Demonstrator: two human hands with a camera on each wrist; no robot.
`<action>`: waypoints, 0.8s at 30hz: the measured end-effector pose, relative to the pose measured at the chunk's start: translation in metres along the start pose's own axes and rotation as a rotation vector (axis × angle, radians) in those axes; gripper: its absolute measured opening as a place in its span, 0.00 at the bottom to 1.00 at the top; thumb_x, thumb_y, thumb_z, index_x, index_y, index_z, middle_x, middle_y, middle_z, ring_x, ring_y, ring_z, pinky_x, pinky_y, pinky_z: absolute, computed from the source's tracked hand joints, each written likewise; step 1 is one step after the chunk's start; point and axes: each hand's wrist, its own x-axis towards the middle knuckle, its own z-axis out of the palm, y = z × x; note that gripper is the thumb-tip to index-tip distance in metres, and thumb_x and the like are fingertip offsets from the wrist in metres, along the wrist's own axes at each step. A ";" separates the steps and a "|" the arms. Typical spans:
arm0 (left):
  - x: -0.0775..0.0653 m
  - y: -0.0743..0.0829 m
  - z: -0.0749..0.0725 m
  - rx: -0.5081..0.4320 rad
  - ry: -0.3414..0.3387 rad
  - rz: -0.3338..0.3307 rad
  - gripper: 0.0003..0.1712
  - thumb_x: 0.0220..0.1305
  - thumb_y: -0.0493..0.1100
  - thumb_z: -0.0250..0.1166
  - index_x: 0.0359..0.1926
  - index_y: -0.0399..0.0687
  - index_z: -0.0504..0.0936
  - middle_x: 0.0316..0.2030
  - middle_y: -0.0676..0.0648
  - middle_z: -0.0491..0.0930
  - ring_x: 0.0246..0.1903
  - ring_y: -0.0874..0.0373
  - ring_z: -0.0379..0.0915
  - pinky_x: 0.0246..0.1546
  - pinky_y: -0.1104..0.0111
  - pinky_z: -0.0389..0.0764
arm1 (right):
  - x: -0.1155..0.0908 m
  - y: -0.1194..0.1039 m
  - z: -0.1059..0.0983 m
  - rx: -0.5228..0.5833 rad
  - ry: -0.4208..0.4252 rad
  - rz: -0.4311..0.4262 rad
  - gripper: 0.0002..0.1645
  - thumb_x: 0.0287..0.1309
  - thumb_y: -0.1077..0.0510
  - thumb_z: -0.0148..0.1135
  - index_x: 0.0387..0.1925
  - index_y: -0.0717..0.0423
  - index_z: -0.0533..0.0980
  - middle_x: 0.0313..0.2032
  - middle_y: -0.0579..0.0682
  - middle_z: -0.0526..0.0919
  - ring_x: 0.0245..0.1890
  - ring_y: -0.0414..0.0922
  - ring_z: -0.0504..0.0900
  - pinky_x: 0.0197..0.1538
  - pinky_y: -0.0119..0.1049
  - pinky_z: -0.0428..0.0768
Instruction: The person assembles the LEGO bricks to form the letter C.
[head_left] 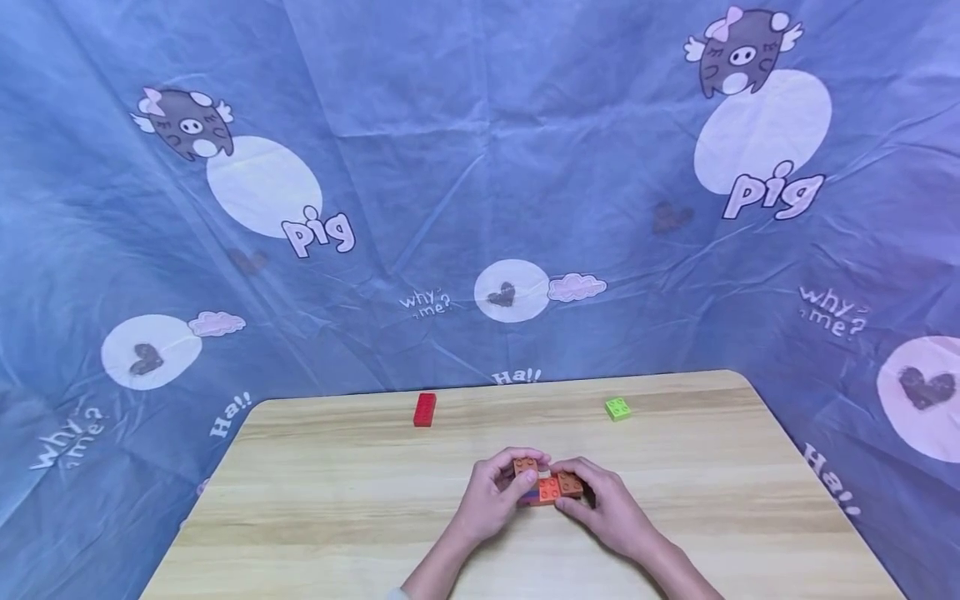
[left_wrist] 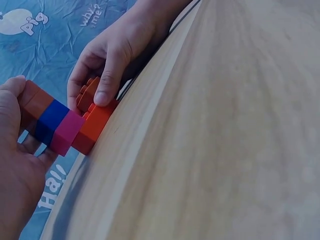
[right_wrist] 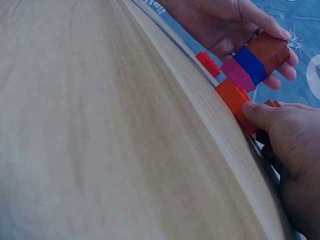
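One grip apiece: our left hand [head_left: 487,496] pinches the brown top [left_wrist: 36,104] of a stack, above its blue block [left_wrist: 52,123] and pink block [left_wrist: 68,133]; our right hand [head_left: 611,507] grips the orange block [left_wrist: 95,128], fingers curled round another brown block [head_left: 571,484], low at the middle of the table [head_left: 337,517].

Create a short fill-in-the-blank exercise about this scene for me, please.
In the head view, the red rectangular plastic brick lies to the ____ of the lime-green square plastic brick.
At the left hand, the ____ rectangular plastic block sits between brown rectangular plastic blocks and a pink rectangular plastic block.
In the right-wrist view, the ____ of the right hand lies against the orange rectangular plastic block.
Missing words: left; blue; thumb.
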 end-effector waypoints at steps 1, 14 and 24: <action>0.001 0.000 0.000 -0.002 0.000 0.004 0.14 0.77 0.34 0.61 0.60 0.38 0.83 0.56 0.34 0.85 0.58 0.38 0.82 0.60 0.62 0.84 | 0.000 0.000 0.000 0.000 0.001 -0.001 0.30 0.56 0.62 0.80 0.59 0.44 0.81 0.53 0.41 0.87 0.52 0.40 0.85 0.55 0.34 0.85; 0.003 0.003 -0.008 0.067 -0.044 -0.042 0.20 0.76 0.36 0.64 0.66 0.40 0.79 0.61 0.42 0.84 0.61 0.45 0.81 0.66 0.63 0.79 | 0.000 -0.001 -0.001 -0.002 -0.013 0.030 0.28 0.56 0.62 0.80 0.58 0.48 0.81 0.53 0.41 0.87 0.51 0.39 0.85 0.55 0.37 0.86; 0.008 0.010 -0.048 0.063 0.037 -0.046 0.26 0.83 0.38 0.50 0.78 0.44 0.65 0.73 0.38 0.71 0.71 0.39 0.69 0.74 0.50 0.69 | 0.003 -0.003 -0.002 0.007 -0.042 0.064 0.26 0.60 0.58 0.78 0.59 0.52 0.81 0.54 0.44 0.87 0.51 0.40 0.85 0.55 0.37 0.86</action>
